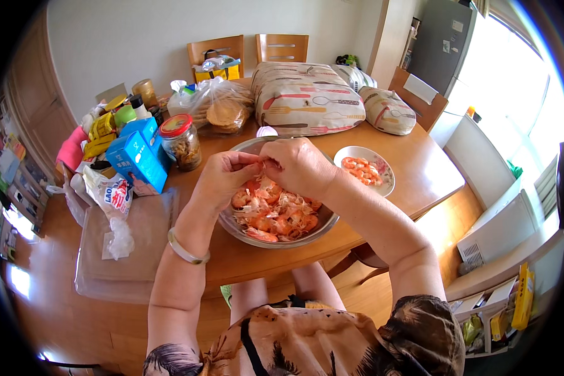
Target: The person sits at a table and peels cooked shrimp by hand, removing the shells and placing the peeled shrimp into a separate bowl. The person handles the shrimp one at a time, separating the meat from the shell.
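Observation:
Over a metal bowl (326, 225) on the wooden table, my left hand (232, 176) and my right hand (293, 164) meet fingertip to fingertip. Both pinch a small shrimp (262, 165), mostly covered by the fingers. Cooked shrimp and shrimp shells (277, 216) fill much of the bowl below. To the right of my right hand, a white bowl with a floral pattern (386, 183) holds peeled shrimp (361, 170). A pale bangle circles my left wrist.
On the left stand a red-lidded glass jar (182, 143), blue boxes (136, 157) and a plastic bag (108, 192). Behind the metal bowl are a bag of flat round crackers or breads (225, 113) and fabric-covered items patterned with cutlery (308, 101). The table edge (263, 270) curves before me.

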`<state>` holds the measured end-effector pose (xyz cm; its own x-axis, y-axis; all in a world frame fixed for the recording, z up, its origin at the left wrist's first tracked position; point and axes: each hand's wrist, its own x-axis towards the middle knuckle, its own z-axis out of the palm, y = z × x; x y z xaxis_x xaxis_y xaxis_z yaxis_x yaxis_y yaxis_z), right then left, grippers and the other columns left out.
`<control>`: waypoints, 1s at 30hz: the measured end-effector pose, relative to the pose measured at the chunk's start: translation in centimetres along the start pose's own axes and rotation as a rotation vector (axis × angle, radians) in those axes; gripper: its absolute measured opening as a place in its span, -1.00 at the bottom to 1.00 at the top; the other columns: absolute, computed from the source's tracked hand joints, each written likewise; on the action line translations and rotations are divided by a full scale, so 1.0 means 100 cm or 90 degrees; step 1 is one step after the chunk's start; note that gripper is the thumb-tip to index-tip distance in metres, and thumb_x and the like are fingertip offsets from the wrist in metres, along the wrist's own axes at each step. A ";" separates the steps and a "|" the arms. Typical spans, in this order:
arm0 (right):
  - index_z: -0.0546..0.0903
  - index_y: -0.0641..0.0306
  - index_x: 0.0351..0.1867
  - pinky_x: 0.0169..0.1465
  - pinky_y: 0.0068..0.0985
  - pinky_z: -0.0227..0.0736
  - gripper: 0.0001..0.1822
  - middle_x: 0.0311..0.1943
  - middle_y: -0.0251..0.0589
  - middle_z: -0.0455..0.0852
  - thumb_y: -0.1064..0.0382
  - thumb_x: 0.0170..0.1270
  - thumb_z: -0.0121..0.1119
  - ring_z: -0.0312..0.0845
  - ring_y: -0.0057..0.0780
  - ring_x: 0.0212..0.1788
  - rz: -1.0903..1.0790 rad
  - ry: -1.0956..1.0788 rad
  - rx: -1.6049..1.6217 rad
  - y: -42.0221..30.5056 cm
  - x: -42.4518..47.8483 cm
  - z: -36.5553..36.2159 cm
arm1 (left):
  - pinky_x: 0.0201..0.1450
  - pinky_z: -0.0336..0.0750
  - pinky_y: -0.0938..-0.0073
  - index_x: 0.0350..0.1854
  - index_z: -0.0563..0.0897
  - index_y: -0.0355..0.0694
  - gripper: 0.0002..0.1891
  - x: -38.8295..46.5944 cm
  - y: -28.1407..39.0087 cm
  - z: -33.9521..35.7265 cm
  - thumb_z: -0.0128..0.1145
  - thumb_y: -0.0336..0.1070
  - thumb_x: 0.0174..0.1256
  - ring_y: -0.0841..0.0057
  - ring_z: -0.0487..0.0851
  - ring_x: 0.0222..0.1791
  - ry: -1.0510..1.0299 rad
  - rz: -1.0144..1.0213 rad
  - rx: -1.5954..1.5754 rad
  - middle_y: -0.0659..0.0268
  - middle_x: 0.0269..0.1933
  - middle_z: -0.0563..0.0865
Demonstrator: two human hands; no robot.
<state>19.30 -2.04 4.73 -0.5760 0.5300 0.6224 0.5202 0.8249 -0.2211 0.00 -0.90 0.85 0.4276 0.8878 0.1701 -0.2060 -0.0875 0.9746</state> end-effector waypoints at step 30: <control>0.60 0.47 -0.09 -0.18 -0.64 0.59 -0.80 -0.33 -0.20 0.72 0.37 0.36 0.11 0.63 -0.63 -0.31 0.329 -0.063 0.668 0.013 -0.016 -0.001 | -0.17 0.59 0.68 -0.17 0.61 -0.32 -0.83 0.000 0.002 0.009 0.25 -0.55 0.19 0.70 0.64 -0.32 0.064 0.112 -0.031 0.34 -0.28 0.70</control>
<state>20.98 -1.86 3.55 -0.5190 0.8244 0.2260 -0.0410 0.2401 -0.9699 0.76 -1.29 1.14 0.2912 0.9018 0.3192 -0.3138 -0.2252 0.9224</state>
